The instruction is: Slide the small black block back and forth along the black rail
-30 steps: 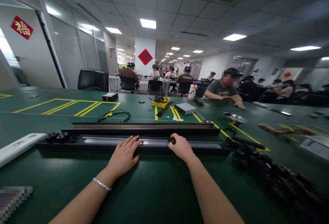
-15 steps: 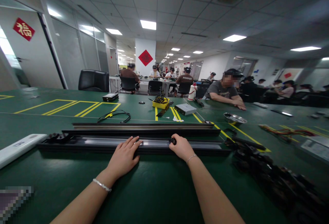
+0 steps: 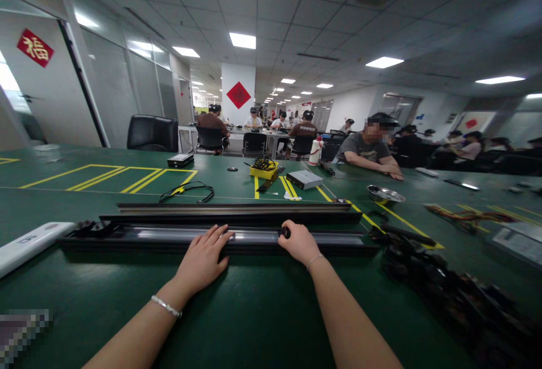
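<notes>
A long black housing [image 3: 339,250] lies crosswise on the green table, with a shiny, pale strip [image 3: 249,237] along its inside. My left hand [image 3: 205,257] rests on the middle of the housing, fingers stretched out and slightly spread over the strip. To its right, my right hand [image 3: 298,243] has its fingers curled around a small black piece [image 3: 286,233] at the strip; the exact kind of piece I cannot make out. Just behind, parallel to the housing, lies a second long black bar [image 3: 237,209] with a lighter groove.
A white case [image 3: 34,244] sits at the left. Black jointed parts [image 3: 457,295] spread over the right side. Farther back are a yellow box with cables [image 3: 265,168], a grey box [image 3: 304,179] and a metal bowl [image 3: 384,194]. A person [image 3: 368,148] sits across the table.
The whole view has shifted very slightly. Both hands keep their places on the housing, and nothing is visibly taken up or let go.
</notes>
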Available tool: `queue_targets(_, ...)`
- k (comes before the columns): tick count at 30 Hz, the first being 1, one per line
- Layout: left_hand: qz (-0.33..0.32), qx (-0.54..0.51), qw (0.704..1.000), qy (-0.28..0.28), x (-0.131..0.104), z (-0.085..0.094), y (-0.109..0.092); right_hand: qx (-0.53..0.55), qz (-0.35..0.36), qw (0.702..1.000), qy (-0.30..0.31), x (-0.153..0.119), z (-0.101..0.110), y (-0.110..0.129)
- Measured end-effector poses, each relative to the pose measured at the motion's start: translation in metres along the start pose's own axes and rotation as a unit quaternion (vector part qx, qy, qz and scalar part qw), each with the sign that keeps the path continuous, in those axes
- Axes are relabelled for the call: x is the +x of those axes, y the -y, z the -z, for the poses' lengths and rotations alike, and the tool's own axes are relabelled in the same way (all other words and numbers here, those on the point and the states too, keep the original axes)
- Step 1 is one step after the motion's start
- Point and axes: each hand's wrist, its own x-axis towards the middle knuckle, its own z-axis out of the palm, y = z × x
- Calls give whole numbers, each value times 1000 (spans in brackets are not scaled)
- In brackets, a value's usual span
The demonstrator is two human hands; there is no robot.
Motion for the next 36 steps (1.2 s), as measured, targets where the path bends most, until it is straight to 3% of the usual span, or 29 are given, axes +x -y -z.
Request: queue_targets(36,-5,2,1000,-12,0,-1,1,33,6,999,-7,2,-1,-7)
